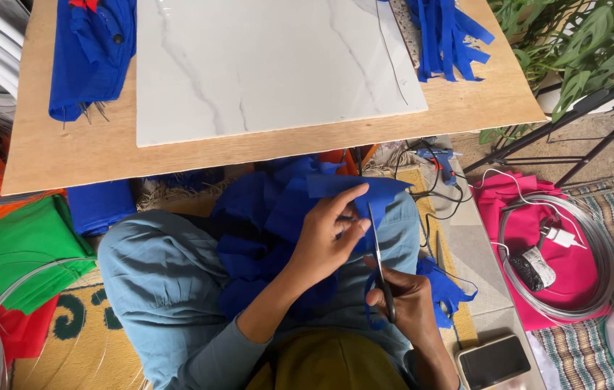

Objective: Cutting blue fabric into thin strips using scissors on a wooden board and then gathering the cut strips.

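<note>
Seated cross-legged on a patterned mat, I work a piece of royal-blue woven cloth [336,189] over my lap, just below the edge of a low plywood board [68,155] that carries a white marble-veined tile [264,65].

My left hand [325,238] pinches the cloth's upper edge between thumb and fingertips, holding it taut and raised. My right hand [404,303] is closed through the handles of a pair of dark-handled steel scissors [379,260], the blades pointing up into the cloth right beside my left thumb; whether the blades are parted or shut I cannot tell from here.

The cloth reads as light, limp and thin: it drapes in loose folds over my grey-blue trousers [155,282] and would sag wherever it is not held. I judge it needs a pinch close to the cutting line, as the left hand gives it now, since slack fabric tends to fold between blades instead of shearing. It looks neither slippery nor fragile, though its cut edges may fray.

More blue strips [448,36] hang off the board's far right corner, and a bundle of blue fabric [90,54] lies at its far left. To my right lie a blue glue gun [443,162], a coil of bare metal wire [581,253] on pink cloth [538,245], and a dark smartphone [493,361]. Folded green cloth [25,249] lies to my left.
</note>
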